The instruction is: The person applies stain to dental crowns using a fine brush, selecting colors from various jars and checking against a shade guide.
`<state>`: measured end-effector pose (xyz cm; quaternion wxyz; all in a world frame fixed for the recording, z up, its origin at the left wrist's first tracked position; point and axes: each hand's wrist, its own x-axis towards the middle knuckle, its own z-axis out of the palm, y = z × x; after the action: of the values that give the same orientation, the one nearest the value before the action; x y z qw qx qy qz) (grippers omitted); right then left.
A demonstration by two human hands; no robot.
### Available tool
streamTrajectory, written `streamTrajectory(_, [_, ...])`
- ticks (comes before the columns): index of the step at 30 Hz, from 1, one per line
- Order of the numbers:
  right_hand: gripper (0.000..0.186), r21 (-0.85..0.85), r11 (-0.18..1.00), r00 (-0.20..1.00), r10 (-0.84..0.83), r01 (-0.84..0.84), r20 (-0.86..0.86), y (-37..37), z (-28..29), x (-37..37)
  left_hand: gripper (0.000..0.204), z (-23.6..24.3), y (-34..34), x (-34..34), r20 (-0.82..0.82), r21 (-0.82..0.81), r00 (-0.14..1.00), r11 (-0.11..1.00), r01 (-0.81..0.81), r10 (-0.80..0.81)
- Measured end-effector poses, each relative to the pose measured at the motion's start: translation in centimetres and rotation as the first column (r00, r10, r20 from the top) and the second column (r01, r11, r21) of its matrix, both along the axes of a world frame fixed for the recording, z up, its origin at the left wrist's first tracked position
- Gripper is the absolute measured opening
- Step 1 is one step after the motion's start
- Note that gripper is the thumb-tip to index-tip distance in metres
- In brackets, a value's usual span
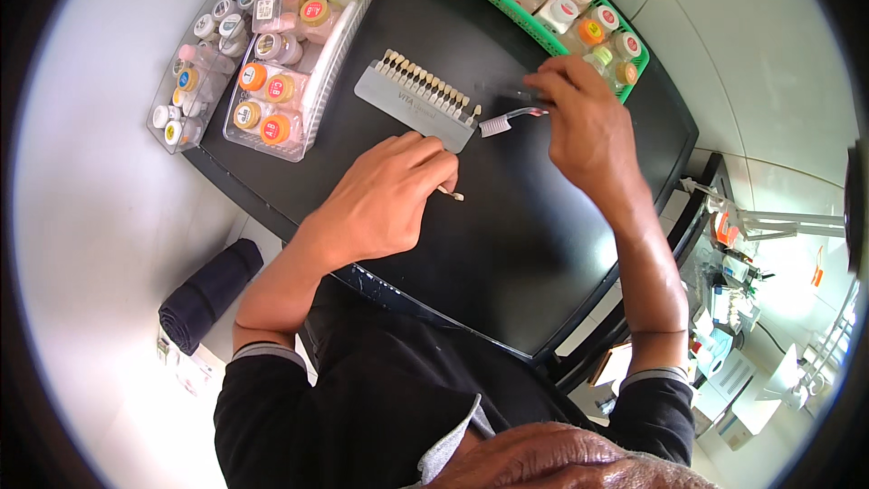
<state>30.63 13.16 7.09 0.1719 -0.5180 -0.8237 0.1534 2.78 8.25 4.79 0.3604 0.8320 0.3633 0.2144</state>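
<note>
My left hand is closed in a pinch on a small tooth shade tab; its cream tip pokes out below the fingers. Just beyond that hand, a grey shade guide holder lies slanted on the black table, with a row of tooth-coloured tabs along its far edge. My right hand is over the table's right side, fingers pressed together. From its fingertips a dark, blurred thing stretches left, too smeared to name. Below the fingers is a toothbrush with pale bristles and a clear and red handle running under the hand.
Two clear plastic trays, one nearer and one at the far left, hold capped jars and bottles. A green basket of similar jars stands at the back right. A dark rolled cloth sits off the table's left side. The black tabletop is glossy.
</note>
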Motion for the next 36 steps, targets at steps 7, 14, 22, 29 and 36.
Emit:
streamTrajectory(7, [0.037,0.267,0.962,0.980,-0.111,0.063,0.168,-4.2,-5.0,1.8,0.013,-2.6,-2.5,0.3,0.029,0.200,0.995,0.975,-0.096,0.092])
streamTrajectory(14, [0.014,0.216,0.971,0.974,-0.139,0.100,0.178,-5.9,-3.3,2.1,0.013,-4.2,-5.3,-0.1,0.025,0.180,0.994,0.977,-0.112,0.109])
streamTrajectory(22, [0.019,-0.056,0.998,0.982,0.019,-0.030,-0.189,-8.7,-2.4,2.1,0.012,-4.2,-11.4,-1.7,-0.030,0.121,0.998,0.992,-0.044,0.048])
streamTrajectory(29, [0.020,0.005,0.994,0.989,0.106,-0.106,-0.101,-9.3,-2.2,1.3,0.009,-5.2,-12.5,-1.7,-0.005,0.183,0.997,0.980,-0.077,0.079])
streamTrajectory(36, [0.016,-0.059,0.992,0.993,0.116,-0.115,0.016,-7.6,-1.3,0.0,0.007,-5.0,-12.4,-1.4,-0.011,0.210,0.995,0.973,-0.099,0.103])
